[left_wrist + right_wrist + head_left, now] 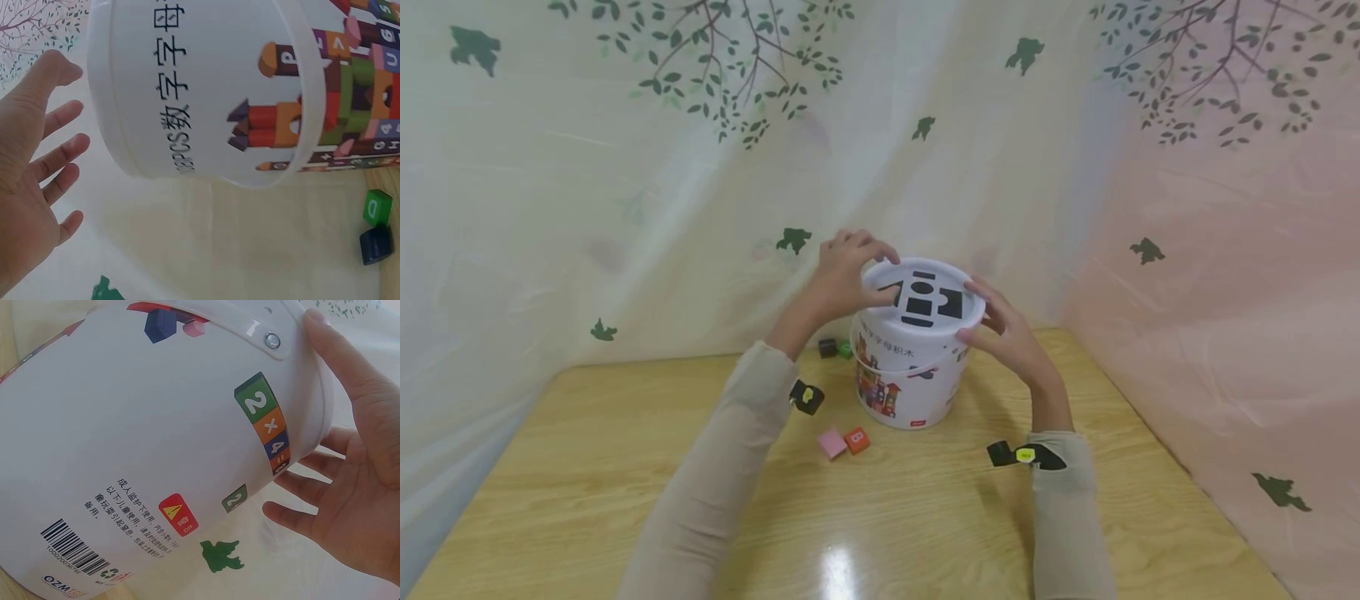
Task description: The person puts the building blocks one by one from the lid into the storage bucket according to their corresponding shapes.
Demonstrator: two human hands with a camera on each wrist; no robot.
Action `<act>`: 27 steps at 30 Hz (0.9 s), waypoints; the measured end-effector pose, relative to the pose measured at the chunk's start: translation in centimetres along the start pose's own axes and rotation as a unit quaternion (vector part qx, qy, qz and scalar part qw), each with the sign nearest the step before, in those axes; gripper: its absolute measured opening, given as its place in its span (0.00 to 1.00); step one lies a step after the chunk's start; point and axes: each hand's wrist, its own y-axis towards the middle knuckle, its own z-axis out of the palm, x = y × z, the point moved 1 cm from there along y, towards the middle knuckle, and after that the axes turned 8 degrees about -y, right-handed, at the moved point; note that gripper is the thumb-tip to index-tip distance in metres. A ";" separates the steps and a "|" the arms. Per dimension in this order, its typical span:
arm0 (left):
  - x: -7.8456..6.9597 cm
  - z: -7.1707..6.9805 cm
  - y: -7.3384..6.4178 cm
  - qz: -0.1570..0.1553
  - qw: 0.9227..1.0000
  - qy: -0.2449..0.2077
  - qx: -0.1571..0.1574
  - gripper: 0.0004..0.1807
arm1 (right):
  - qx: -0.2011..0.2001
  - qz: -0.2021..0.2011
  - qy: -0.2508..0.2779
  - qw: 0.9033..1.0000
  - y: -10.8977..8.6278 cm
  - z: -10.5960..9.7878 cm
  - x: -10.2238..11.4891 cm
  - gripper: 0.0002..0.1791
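Observation:
A white lidded bucket (936,375) with printed toy-block pictures and a hanging handle (315,94) stands upright on the table. Its lid (946,277) has black shape cutouts, including a circle and squares. Over the lid's left side hovers my left hand (844,279), fingers spread; the left wrist view shows its fingertips apart from the rim. My right hand (1011,337) holds the right side of the rim, with the thumb (328,334) on the near side and the fingers farther round, partly hidden behind the bucket in the right wrist view.
A pink block (831,444) and a red block (857,440) marked B lie in front of the bucket. Behind it on the left are a green block (377,207) and a dark block (375,245). Leaf-printed curtains (700,208) enclose the wooden table (917,517).

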 end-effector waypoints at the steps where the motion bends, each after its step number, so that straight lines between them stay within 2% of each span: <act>1: 0.3 0.0 -0.2 -0.001 1.000 -0.007 -0.010 0.23 | 0.000 -0.001 0.001 1.000 0.0 0.0 0.0 0.45; 4: 1.1 -0.2 -0.9 -0.003 0.999 -0.024 -0.041 0.23 | 0.000 -0.002 0.000 1.000 -0.1 0.0 0.0 0.45; 8: 2.6 -0.3 -1.8 0.010 0.996 -0.043 -0.078 0.23 | 0.001 -0.001 -0.003 1.000 -0.1 0.0 -0.1 0.45; 13: 4.7 0.1 -3.1 0.009 0.993 -0.063 -0.098 0.22 | -0.001 0.000 -0.005 1.000 -0.1 -0.1 -0.2 0.45; 16: 5.9 0.5 -3.8 -0.011 0.993 -0.072 -0.091 0.21 | -0.002 0.003 -0.003 1.000 -0.1 -0.1 -0.4 0.44; 20: 7.9 1.6 -4.9 -0.049 0.995 -0.062 -0.061 0.20 | -0.004 0.006 -0.001 1.000 -0.2 -0.1 -0.4 0.44; 22: 8.9 2.4 -5.5 -0.066 0.996 -0.037 -0.041 0.20 | -0.004 0.006 -0.001 1.000 -0.2 0.0 -0.4 0.44; 27: 11.2 4.4 -6.8 -0.083 0.996 0.036 0.007 0.22 | -0.005 0.003 -0.002 1.000 -0.1 0.0 -0.2 0.44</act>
